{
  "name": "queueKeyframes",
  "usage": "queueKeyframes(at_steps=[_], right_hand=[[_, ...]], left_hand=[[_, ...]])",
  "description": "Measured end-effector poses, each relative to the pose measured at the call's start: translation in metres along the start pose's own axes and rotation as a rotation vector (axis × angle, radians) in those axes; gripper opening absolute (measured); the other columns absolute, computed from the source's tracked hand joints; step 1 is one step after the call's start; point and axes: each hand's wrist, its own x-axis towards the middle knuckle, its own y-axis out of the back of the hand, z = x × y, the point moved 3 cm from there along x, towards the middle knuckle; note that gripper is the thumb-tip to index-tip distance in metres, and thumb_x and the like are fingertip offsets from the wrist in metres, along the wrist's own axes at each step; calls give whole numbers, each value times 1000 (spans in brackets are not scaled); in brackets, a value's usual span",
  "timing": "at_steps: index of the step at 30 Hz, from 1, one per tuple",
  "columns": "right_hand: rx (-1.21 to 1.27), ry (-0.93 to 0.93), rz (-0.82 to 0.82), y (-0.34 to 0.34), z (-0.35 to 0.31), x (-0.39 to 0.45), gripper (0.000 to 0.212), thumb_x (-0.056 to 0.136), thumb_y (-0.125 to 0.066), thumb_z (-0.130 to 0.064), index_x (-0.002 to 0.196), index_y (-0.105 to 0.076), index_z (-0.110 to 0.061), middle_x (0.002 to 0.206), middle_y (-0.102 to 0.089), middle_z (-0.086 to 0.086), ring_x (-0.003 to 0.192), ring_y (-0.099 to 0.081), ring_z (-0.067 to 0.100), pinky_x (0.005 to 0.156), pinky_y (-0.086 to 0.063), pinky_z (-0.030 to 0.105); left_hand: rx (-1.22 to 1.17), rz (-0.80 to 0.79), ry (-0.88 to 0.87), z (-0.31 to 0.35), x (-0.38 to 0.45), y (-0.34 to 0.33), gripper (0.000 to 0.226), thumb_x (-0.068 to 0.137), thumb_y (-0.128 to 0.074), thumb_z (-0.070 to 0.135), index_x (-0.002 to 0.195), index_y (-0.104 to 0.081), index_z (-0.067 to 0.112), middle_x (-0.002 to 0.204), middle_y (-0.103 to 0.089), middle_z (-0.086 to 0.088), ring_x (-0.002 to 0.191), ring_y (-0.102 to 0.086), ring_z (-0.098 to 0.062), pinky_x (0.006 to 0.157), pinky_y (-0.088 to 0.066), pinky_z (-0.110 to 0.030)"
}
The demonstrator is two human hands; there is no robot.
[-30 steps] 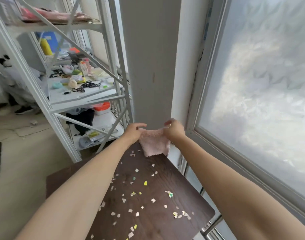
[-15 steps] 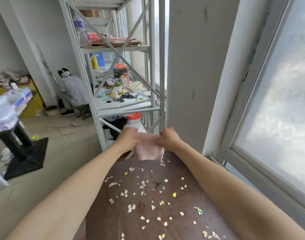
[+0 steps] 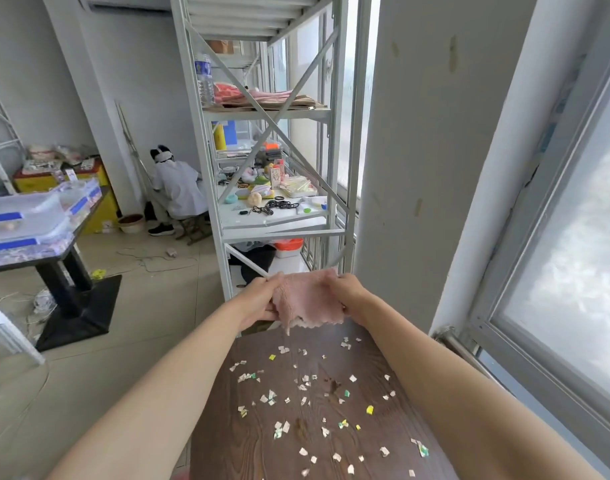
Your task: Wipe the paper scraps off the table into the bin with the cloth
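Observation:
A pink fluffy cloth [image 3: 307, 299] hangs stretched between both hands above the far edge of the dark wooden table [image 3: 372, 344]. My left hand [image 3: 262, 296] pinches its left edge and my right hand [image 3: 346, 291] grips its right edge. Several small white, yellow and green paper scraps [image 3: 307, 389] lie scattered over the tabletop, below and nearer than the cloth. No bin is in view.
A white metal shelf rack [image 3: 269, 168] full of small items stands just beyond the table. A thick pillar [image 3: 428, 150] and a window [image 3: 573, 237] run along the right. A person in white [image 3: 177, 188] sits far back; a black pedestal table [image 3: 54, 244] stands left.
The view has swung left and up, showing more of the room. Both hands have kept hold of the cloth and now hold it bunched closer together over the table's far edge.

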Motion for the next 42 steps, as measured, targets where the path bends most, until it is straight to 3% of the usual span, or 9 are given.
queueKeyframes(at_steps=[5,8,10,18,22,27,32,35,42], right_hand=[[-75,55,76,-4,5,3,35,90,-59,-32,104,-60,0,95,-69,13,86,-68,26,69,-57,33],[-227,143,141,-10,6,1,19,82,-67,-22,74,-50,-17,72,-57,-2,65,-56,12,48,-39,19],[-309,193,221,-15,6,-1,24,82,-63,-18,68,-44,-18,65,-50,-5,63,-51,16,45,-32,21],[-30,3,26,-37,13,5,47,96,-43,-46,95,-66,-5,86,-69,16,79,-68,32,74,-56,39],[93,-37,73,-34,32,13,26,92,-53,-16,102,-67,4,98,-70,20,90,-68,33,75,-58,40],[85,-96,155,-36,49,22,30,90,-44,0,109,-64,11,91,-59,17,86,-54,24,72,-43,35],[153,-135,122,-48,70,27,36,91,-55,-18,116,-60,8,116,-66,21,108,-64,32,101,-49,44],[219,-187,108,-54,95,31,44,90,-60,-31,115,-62,5,109,-70,23,98,-68,35,94,-54,49],[254,-355,120,-54,156,62,38,86,-67,-11,117,-60,9,114,-67,24,104,-67,33,98,-52,45]], left_hand=[[230,119,-33,-10,6,-4,49,75,-75,20,116,-57,0,104,-66,-24,90,-64,-30,81,-57,-47],[513,303,-146,-4,10,-15,37,75,-68,16,97,-51,-8,76,-57,-12,73,-57,-24,54,-46,-29],[549,400,-203,0,7,-25,37,78,-67,16,103,-47,-1,85,-57,-10,71,-58,-21,55,-40,-24],[187,82,-230,-13,15,-49,54,77,-62,-4,128,-54,15,106,-70,-18,92,-71,-34,81,-60,-49],[73,69,-232,-24,19,-40,58,83,-54,-10,134,-49,17,115,-64,-6,106,-65,-27,92,-56,-45],[333,379,-281,-39,26,-22,39,86,-58,11,124,-57,18,114,-62,-6,104,-60,-21,93,-53,-44],[265,104,-275,-72,44,-35,57,91,-57,14,141,-38,32,145,-46,-5,125,-51,-17,102,-49,-37],[295,92,-233,-93,57,-44,58,92,-53,11,143,-36,32,145,-46,-6,116,-55,-14,91,-50,-27],[363,71,-136,-141,90,-62,58,90,-57,6,144,-37,13,148,-43,-13,135,-42,-25,113,-37,-44]])
